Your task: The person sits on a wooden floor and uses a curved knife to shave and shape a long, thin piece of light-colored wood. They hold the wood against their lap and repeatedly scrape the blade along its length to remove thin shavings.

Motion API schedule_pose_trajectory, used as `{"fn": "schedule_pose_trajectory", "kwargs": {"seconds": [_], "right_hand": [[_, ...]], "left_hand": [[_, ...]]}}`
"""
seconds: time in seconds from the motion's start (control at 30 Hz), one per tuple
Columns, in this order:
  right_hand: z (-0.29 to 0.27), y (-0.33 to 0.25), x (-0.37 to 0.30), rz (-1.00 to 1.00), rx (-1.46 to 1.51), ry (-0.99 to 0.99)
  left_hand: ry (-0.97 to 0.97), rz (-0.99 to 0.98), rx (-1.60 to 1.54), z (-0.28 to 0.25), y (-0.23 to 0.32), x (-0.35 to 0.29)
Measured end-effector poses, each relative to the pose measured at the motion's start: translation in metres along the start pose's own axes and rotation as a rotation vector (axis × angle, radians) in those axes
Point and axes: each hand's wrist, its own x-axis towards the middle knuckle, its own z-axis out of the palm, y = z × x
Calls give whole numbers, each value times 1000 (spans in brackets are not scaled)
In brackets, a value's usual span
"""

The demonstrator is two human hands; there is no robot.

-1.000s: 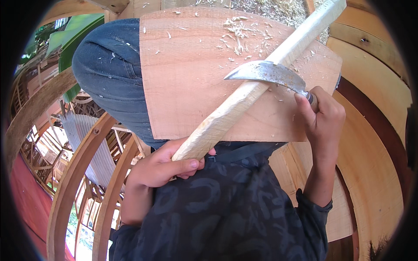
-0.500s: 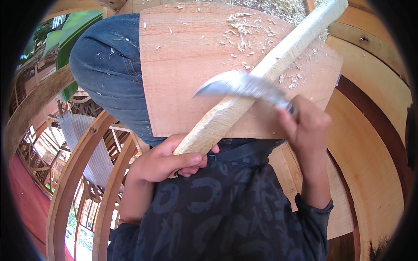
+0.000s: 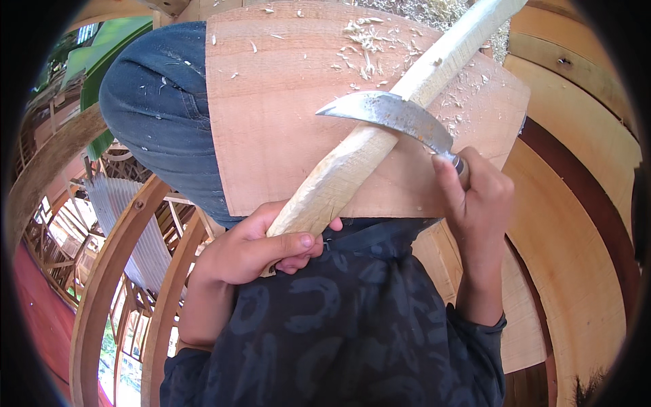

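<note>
A long pale stick of squared wood (image 3: 341, 167) slants from near my waist up to the far right. My left hand (image 3: 266, 245) wraps around its near end, thumb lying along it. In my right hand (image 3: 478, 186) is the handle of a curved knife (image 3: 400, 115). Its sickle-shaped steel blade crosses the stick around its middle, tip pointing left. Whether the edge bites into the wood I cannot tell. Beneath the stick a flat reddish board (image 3: 271, 136) lies across my lap, with light wood shavings (image 3: 366, 44) scattered over its far part.
My bent knee in dark jeans (image 3: 159, 112) sticks out left of the board. Curved wooden ribs (image 3: 122, 251) stand at the left, with a corrugated sheet (image 3: 132, 224) behind them. Wide curved planks (image 3: 569, 258) rise on the right. More shavings (image 3: 441, 12) are heaped beyond the board.
The knife blade has shifted slightly up and to the right along the stick and shows sharper now. The stick, board and my left hand have moved slightly left in view.
</note>
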Motion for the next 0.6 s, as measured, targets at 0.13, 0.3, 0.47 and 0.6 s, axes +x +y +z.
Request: {"fn": "schedule_pose_trajectory", "kwargs": {"seconds": [0.13,0.3,0.47,0.6], "right_hand": [[0,2,-1,9,13,8],[0,8,1,10,-22,44],[2,-6,-7,22,71,-2],[2,6,3,-6,0,24]], "left_hand": [[12,-1,15,-5,-6,-1],[31,-5,-13,5,-2,1],[-20,-10,-54,5,-2,3],[-53,22,-71,2,-4,2]]}}
